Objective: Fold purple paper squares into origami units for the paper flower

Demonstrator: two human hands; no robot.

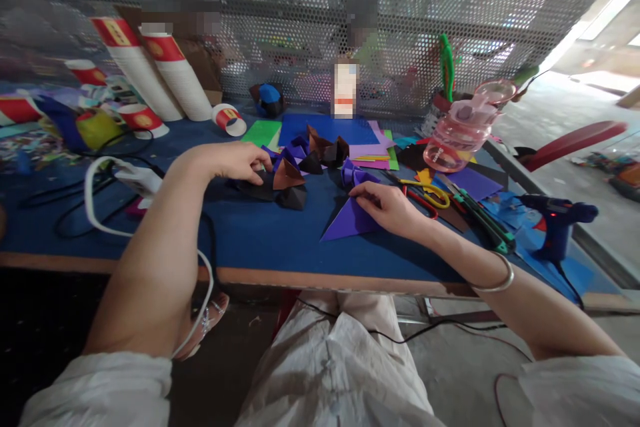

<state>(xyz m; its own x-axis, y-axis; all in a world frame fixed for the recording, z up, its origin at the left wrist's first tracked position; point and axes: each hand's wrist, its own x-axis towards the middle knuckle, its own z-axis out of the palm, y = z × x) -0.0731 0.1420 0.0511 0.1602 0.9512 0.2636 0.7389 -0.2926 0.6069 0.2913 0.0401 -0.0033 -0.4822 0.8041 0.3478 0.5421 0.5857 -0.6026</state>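
Note:
My left hand [237,161] reaches over a group of folded paper pieces, its fingers curled on a black folded paper piece [257,188]. Right beside it are a brown folded paper piece [289,175] and another black one [293,197]. More brown, black and purple folded pieces lie just behind. My right hand [383,207] has its fingers closed on the top edge of a purple paper triangle [347,221], which rests on the blue table. A purple folded piece [354,175] stands just beyond those fingertips. The fingers partly hide the papers they touch.
Yellow-handled scissors [435,193], a green utility knife [483,217] and a blue glue gun [557,213] lie at right, near a pink bottle [455,137]. Stacked paper cups [173,73] lean at left. A white cable [90,193] crosses the table's left side. A perforated metal screen [300,27] stands behind.

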